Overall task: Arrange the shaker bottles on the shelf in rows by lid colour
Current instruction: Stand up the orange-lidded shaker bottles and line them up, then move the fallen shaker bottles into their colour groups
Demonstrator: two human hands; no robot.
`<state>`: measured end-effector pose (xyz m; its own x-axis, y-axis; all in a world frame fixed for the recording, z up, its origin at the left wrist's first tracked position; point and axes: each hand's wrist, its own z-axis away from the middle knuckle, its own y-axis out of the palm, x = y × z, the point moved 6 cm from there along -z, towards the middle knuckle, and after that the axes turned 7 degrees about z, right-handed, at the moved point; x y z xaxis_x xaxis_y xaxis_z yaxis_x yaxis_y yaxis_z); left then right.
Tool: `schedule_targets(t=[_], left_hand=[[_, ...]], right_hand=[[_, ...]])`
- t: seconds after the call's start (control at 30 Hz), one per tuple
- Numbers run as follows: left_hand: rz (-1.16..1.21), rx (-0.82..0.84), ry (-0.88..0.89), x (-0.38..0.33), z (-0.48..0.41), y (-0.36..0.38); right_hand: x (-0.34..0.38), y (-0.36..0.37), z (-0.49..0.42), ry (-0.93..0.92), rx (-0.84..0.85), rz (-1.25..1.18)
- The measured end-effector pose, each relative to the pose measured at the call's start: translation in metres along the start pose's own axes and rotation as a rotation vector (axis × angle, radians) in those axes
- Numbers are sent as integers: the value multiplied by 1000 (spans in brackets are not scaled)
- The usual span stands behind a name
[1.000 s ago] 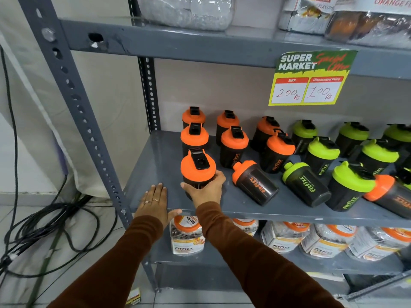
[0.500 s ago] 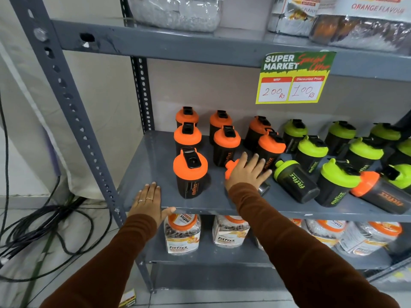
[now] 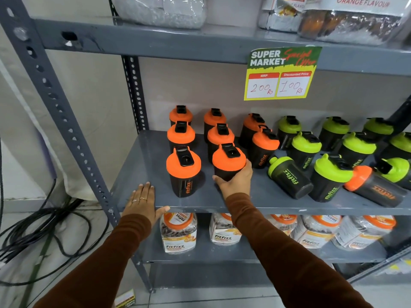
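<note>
Black shaker bottles stand on the grey shelf (image 3: pixel 142 165). Several orange-lidded ones form columns at the left, with one upright at the front (image 3: pixel 183 172). My right hand (image 3: pixel 235 181) grips another orange-lidded bottle (image 3: pixel 229 161), upright just right of it. Green-lidded bottles (image 3: pixel 307 147) fill the right side. One green-lidded bottle (image 3: pixel 289 176) lies on its side, and an orange-lidded bottle (image 3: pixel 375 187) lies tipped at the far right front. My left hand (image 3: pixel 142 201) rests flat on the shelf's front left edge, holding nothing.
A yellow price tag (image 3: pixel 280 74) hangs from the upper shelf. Plastic jars (image 3: pixel 180 232) line the shelf below. The perforated upright post (image 3: pixel 57 112) stands at the left, and black cables (image 3: pixel 44 230) lie on the floor beside it.
My right hand let go of the front-left bottle, reached to the orange-lidded bottle lying on its side, and now holds it upright. My left hand stayed on the shelf edge.
</note>
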<state>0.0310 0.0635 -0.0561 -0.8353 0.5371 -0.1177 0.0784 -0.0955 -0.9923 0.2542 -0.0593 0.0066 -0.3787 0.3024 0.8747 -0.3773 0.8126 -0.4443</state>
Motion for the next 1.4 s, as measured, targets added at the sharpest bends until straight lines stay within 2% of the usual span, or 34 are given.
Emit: schedule_targets(t=[0.13,0.3,0.43,0.53,0.67,0.77,0.87,1.0,1.1,1.23,1.33,1.4], left_hand=[[21,-50,-36,-7,8,3],[136,-178,-37,-33,37,17],[156,-90,177,-85,62,45],[163,-55,305,-138,64,47],[58,21,483,-218,43,44],[59,70,454,-259,24,41],[129,110,376,-270,17,38],[74,-16,381,-270,15,37],[3,-60,358,-270,11,41],[-26,-27,313,-269,10,42],[-21,59,310,-270,10,50],[-31,12,309,-274,9,50]], right_hand=[[-17,2,5,47,-3,-93],[-20,6,5,0,85,-37],[-32,-15,6,-90,196,113],[-35,-59,-12,-209,122,291],[-34,-116,-56,-299,-1,543],[-44,-127,-87,-277,81,742],[-57,-122,-103,-248,208,885],[-69,-111,-104,-164,370,990],[-72,-108,-101,-193,340,1066],[-68,-114,-97,-237,299,944],[-54,-132,-90,-234,234,668],[-41,-150,-86,-258,169,521]])
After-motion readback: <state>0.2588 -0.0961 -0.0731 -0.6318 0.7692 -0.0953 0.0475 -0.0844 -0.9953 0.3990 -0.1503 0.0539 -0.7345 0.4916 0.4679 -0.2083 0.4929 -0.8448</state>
